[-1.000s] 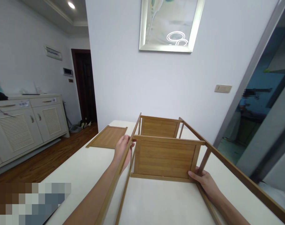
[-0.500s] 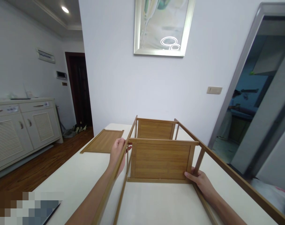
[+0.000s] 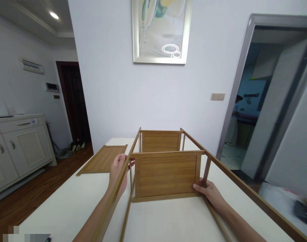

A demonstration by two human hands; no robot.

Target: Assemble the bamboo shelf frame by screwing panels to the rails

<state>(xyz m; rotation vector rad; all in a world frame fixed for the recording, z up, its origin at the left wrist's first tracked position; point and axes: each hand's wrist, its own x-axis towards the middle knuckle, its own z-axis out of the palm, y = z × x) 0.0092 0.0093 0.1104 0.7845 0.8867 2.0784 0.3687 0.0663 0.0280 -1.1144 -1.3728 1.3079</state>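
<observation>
A brown wooden rack frame (image 3: pixel 241 181) lies on its side on the white table (image 3: pixel 168 222), its long rails running toward me. Across its middle stands a wooden shelf panel (image 3: pixel 166 174); a second shelf panel (image 3: pixel 161 141) spans the far end. My left hand (image 3: pixel 118 169) is closed round the left upper rail at the near panel's top corner, with some fingers hidden behind the rail. My right hand (image 3: pixel 210 193) grips the near panel's lower right edge, thumb on its front face, beside a short crossbar. Its other fingers are mostly out of sight.
Another wooden panel (image 3: pixel 104 159) lies flat on the table's left side. The wall (image 3: pixel 148 97) rises behind the table. A white cabinet (image 3: pixel 24 141) stands at left. Through the doorway at right a person (image 3: pixel 233 117) is in the other room. A plastic bag (image 3: pixel 279 198) sits at the right.
The view has swung a little to the right, so things sit farther left. Both hands keep their hold; the near panel's lower edge now looks slightly slanted.
</observation>
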